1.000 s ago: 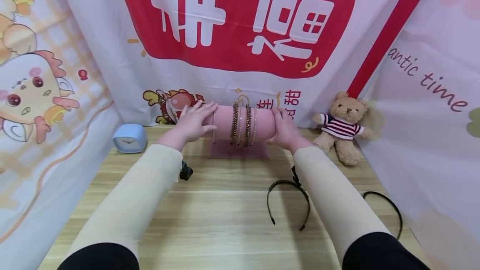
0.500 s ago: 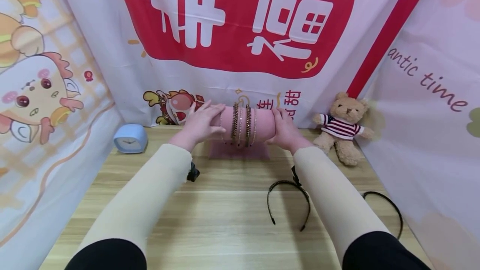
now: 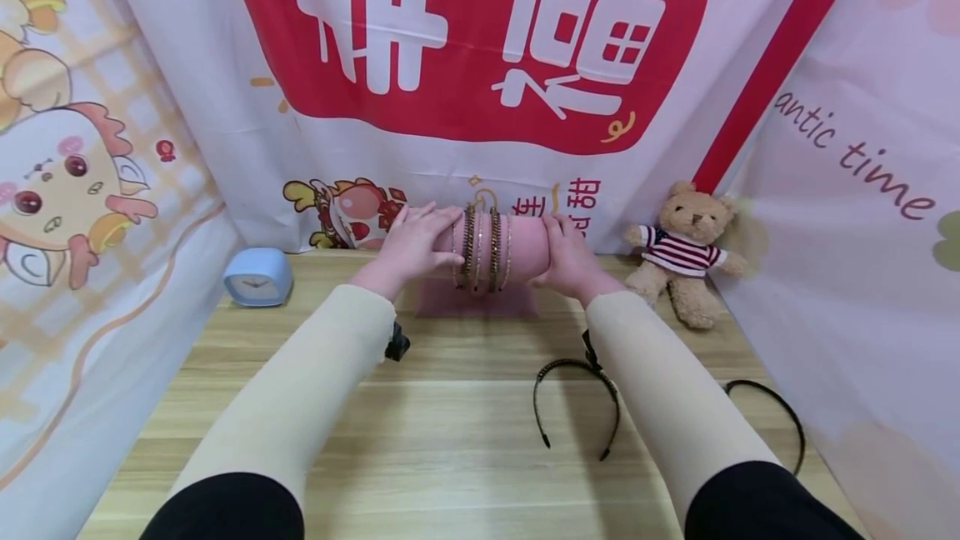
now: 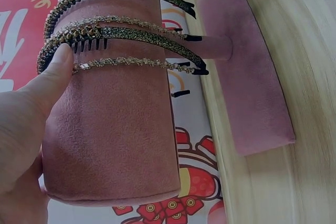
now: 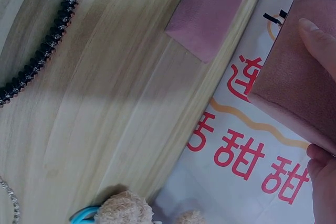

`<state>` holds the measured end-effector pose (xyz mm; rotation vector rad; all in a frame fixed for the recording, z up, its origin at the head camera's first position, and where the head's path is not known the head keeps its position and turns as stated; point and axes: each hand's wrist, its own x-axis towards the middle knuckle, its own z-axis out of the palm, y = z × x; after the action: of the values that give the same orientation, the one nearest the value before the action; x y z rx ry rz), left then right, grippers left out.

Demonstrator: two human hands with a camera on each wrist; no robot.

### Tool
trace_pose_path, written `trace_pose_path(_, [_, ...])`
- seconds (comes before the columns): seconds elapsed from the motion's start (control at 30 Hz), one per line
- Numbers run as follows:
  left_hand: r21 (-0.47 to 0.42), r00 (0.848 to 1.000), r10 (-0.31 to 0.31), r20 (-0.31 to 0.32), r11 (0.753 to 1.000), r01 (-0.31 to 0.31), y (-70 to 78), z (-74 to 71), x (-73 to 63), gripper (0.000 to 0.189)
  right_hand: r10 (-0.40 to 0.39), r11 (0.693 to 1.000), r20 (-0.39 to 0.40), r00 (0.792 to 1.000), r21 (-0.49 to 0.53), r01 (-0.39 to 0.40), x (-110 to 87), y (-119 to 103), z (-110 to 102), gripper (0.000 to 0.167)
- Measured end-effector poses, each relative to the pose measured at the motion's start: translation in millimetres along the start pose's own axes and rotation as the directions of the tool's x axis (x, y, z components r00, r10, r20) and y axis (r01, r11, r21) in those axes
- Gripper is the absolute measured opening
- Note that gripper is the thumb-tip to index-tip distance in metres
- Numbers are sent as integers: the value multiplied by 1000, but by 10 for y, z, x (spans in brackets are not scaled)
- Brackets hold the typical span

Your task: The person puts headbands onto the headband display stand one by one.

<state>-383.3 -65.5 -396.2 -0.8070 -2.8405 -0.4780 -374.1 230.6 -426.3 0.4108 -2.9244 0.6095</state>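
Note:
A pink velvet headband stand [image 3: 529, 247] stands at the back of the table, its roll lying crosswise above a flat base [image 3: 513, 302]. Several headbands sit over the roll: thin sparkly ones alternate with thicker dark beaded ones. My left hand [image 3: 417, 247] grips the leftmost thin sparkly headband [image 4: 126, 61], with the thumb on the front of the roll and the fingers over its top. In the left wrist view the thumb tip overlaps the neighbouring dark beaded headband [image 4: 136, 33]. My right hand [image 3: 572, 263] holds the roll's right end, thumb in front; its other fingers are mostly hidden.
A dark beaded headband [image 3: 570, 363] lies on the table near the right forearm. Another dark headband [image 3: 783, 405] lies by the right wall. A blue clock [image 3: 258, 277] stands back left, a teddy bear [image 3: 686, 250] back right. Printed cloth [image 3: 450, 165] hangs behind the stand.
My left hand has moved right along the roll, bringing the leftmost thin headband close to the other headbands. The right hand stays on the roll's right end.

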Motion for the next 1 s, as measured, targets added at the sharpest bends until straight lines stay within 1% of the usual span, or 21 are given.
trace_pose_path(0.23, [-1, 1000, -12, 7, 1000, 12, 33, 10, -13, 86, -3, 1000, -2, 1000, 1, 3, -7, 23, 8, 124])
trace_pose_path(0.33, [3, 1000, -9, 10, 1000, 9, 35, 6, -21, 86, 1, 1000, 1, 1000, 2, -1, -8, 18, 5, 125])
trace_pose_path(0.43, [-13, 1000, -3, 16, 1000, 3, 28, 3, -28, 85, 1, 1000, -1, 1000, 3, -1, -7, 14, 1, 125])
trace_pose_path(0.57, [-84, 1000, 1, 27, 996, 1, 7, -8, -52, 84, -7, 1000, -6, 1000, 9, 7, -5, 17, 12, 124])
trace_pose_path(0.63, [-166, 1000, -6, 19, 986, 9, -5, -25, -78, 81, -9, 1000, -6, 1000, 11, 9, -2, 22, 20, 124])
trace_pose_path(0.7, [-262, 1000, -19, -5, 965, 17, 12, -61, -121, 77, -8, 1000, -6, 1000, 7, 8, 2, 25, 27, 125])
trace_pose_path(0.73, [-309, 999, -26, -27, 951, 16, 32, -79, -148, 75, -5, 1000, -6, 1000, 6, 5, 3, 27, 27, 125])
trace_pose_path(0.8, [-397, 995, -37, -94, 918, -3, 101, -110, -213, 70, -1, 1000, -5, 1000, -8, 1, 7, 29, 26, 127])
trace_pose_path(0.83, [-439, 990, -47, -131, 898, -15, 149, -115, -255, 67, 0, 1000, -4, 1000, -8, 0, 8, 29, 24, 128])
trace_pose_path(0.9, [-517, 974, -67, -216, 854, -56, 257, -86, -341, 58, 3, 1000, -2, 1000, -17, -3, 11, 32, 22, 129])
trace_pose_path(0.97, [-586, 957, -93, -273, 806, -89, 362, -1, -434, 46, 1, 1000, 0, 1000, -20, -1, 14, 33, 20, 130])
trace_pose_path(1.0, [-620, 953, -106, -285, 778, -99, 414, 55, -483, 40, 3, 1000, -1, 1000, -18, -3, 16, 35, 20, 129])
